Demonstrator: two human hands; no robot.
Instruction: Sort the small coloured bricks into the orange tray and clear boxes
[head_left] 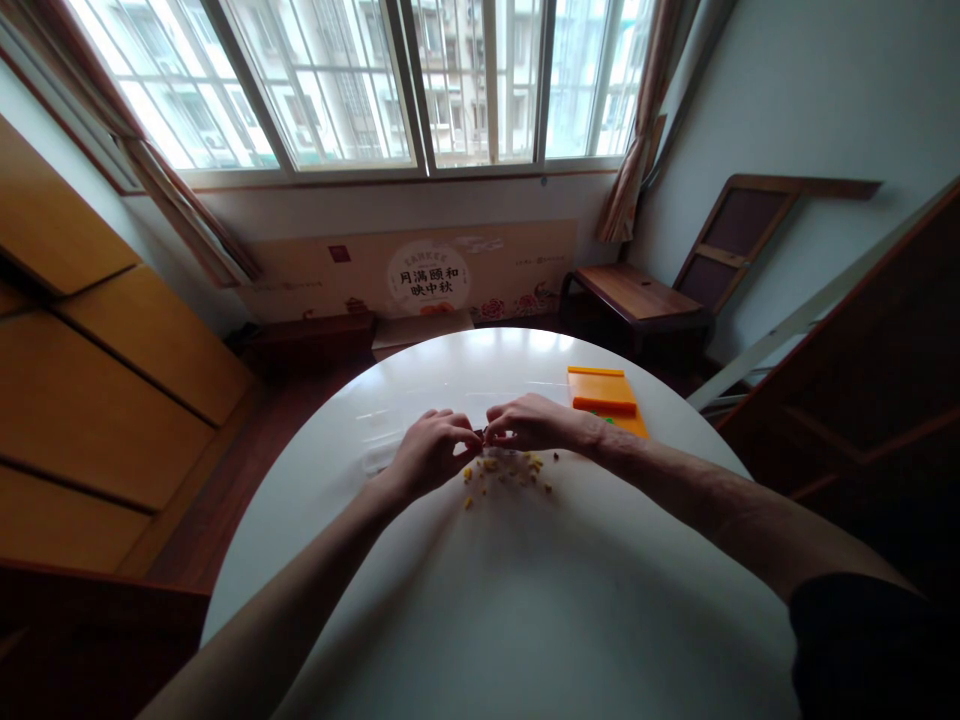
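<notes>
White tabletop (525, 620) supports the work. Your left hand (435, 450) and right hand (536, 422) meet nearer its far edge than its near edge, fingertips of both pinched on a small dark piece (480, 434). Small yellow pieces (490, 465) lie scattered just on the near-edge side of your hands. An orange case (600, 388), partly hidden by your right forearm, lies toward the right edge.

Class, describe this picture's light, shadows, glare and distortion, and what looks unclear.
Head view: window washed out, glare on the table, far side; head view: soft shadows toward the bottom; head view: stretched edges; head view: the dark piece between left hand and right hand too small to identify.
</notes>
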